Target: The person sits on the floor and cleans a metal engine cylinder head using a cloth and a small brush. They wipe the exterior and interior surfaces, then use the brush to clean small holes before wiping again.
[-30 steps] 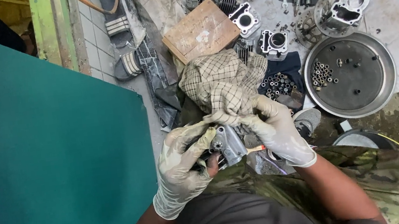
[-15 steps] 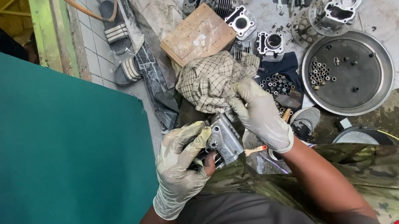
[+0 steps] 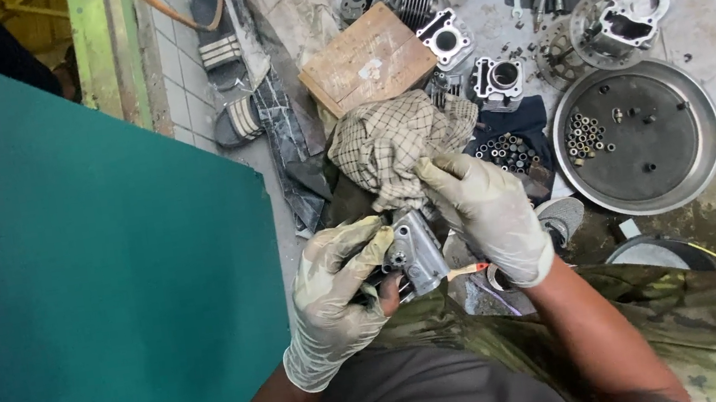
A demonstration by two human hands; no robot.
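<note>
The gloved left hand [image 3: 334, 301] is curled around a small grey metal engine part [image 3: 414, 256], held over the lap at six o'clock; the gloved right hand [image 3: 490, 211] lies with fingers loosely spread, fingertips on the checked cloth [image 3: 396, 142] at its eleven o'clock. A round metal pan [image 3: 693, 152] of small nuts lies at three o'clock; a wooden block [image 3: 361, 60] lies at twelve o'clock.

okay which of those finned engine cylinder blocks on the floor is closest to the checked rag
The cylinder block just right of the checked rag, above the dark cloth; the other two lie farther up beside the wooden block.
</note>
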